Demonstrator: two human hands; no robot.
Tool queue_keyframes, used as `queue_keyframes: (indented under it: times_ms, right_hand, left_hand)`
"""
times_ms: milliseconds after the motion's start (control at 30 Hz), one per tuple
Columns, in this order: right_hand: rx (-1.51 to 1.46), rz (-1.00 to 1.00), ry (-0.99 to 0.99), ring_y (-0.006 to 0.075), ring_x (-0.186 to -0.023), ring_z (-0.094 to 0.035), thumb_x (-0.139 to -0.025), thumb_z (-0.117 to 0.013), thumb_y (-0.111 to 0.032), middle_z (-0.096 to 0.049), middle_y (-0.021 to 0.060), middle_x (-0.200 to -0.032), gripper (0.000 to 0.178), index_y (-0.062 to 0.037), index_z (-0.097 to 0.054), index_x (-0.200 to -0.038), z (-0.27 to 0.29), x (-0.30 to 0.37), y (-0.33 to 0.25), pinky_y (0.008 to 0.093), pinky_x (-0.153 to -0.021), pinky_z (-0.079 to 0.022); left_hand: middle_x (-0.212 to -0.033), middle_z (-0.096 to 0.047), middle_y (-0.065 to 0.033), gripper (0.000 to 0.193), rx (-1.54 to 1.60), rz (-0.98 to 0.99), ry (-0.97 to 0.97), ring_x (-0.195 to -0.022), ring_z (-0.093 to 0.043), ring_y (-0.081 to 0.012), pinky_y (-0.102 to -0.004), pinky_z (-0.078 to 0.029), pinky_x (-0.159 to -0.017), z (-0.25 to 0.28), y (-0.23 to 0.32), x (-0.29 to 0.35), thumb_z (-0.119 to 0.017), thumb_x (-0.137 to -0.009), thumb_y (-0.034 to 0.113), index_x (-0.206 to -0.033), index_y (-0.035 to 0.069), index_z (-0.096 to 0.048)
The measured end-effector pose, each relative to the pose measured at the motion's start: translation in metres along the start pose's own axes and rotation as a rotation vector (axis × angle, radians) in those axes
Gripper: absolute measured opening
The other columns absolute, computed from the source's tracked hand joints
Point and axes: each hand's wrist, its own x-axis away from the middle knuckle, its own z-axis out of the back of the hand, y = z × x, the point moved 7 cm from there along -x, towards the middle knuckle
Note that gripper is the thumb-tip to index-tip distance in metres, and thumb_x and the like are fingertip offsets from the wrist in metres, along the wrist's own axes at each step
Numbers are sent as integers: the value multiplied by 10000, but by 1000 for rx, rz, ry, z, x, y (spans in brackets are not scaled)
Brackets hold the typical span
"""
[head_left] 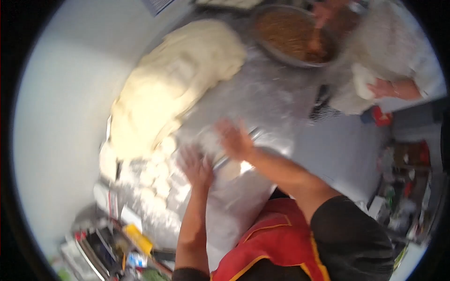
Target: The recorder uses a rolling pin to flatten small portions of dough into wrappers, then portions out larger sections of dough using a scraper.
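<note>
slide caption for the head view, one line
Left hand and right hand over a flour-dusted grey table, near a large dough mound.

Two hands (236,141) (the wearer's), one rod (220,163), one dough mass (183,70), one apron (276,239).

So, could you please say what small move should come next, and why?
Perhaps roll the slim rod slightly: the left hand and right hand are spread open at it, and what looks like flat dough lies beside it.

The bare right hand (235,140) reached slightly ahead of the bare left hand (196,166), blurred fingers (224,128) seemingly outstretched on both.
</note>
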Motion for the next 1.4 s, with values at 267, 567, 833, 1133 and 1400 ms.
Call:
queue_keyframes:
  times_ms: [267,567,833,1133,1400]
  right_hand:
    - [700,203,32,289,-1416,-256,-915,-528,-287,-328,150,-1502,624,-24,-331,-1445,28,40,-56,479,-1152,-189]
    - [628,331,-19,327,-1288,-453,-825,-584,-118,-502,204,-1349,502,26,-481,-1294,38,142,-61,461,-1103,-304]
    - [541,325,-142,324,-1142,-523,-816,-530,-25,-592,153,-1182,319,-3,-566,-1132,52,133,-68,435,-1001,-368]
    - [492,540,-44,300,-1219,-510,-785,-599,-80,-546,149,-1317,425,-11,-564,-1203,17,151,-87,470,-1005,-379]
    - [769,227,-51,293,-1403,-302,-914,-525,-231,-337,123,-1512,598,-50,-341,-1454,5,34,-79,545,-1133,-179]
  left_hand:
    - [-1522,-277,-214,752,-103,12,-35,-1437,-212,-335,-551,-77,-1154,19,8,34,-481,-920,482,-1448,-26,-309]
    - [-1354,-484,-213,557,221,97,15,-1255,-453,-371,-472,-326,-1079,18,38,105,-583,-900,315,-1315,-34,-453]
    - [-1012,-638,-144,258,363,468,-311,-1030,-588,-348,-458,-466,-870,12,7,51,-647,-829,275,-987,72,-633]
    - [-1410,-415,-218,525,112,293,11,-1341,-339,-387,-495,-255,-1112,50,6,152,-607,-880,253,-1294,-39,-471]
    - [-1489,-315,-228,715,-66,288,-41,-1420,-225,-369,-547,-138,-1147,34,-38,59,-508,-923,410,-1440,-37,-300]
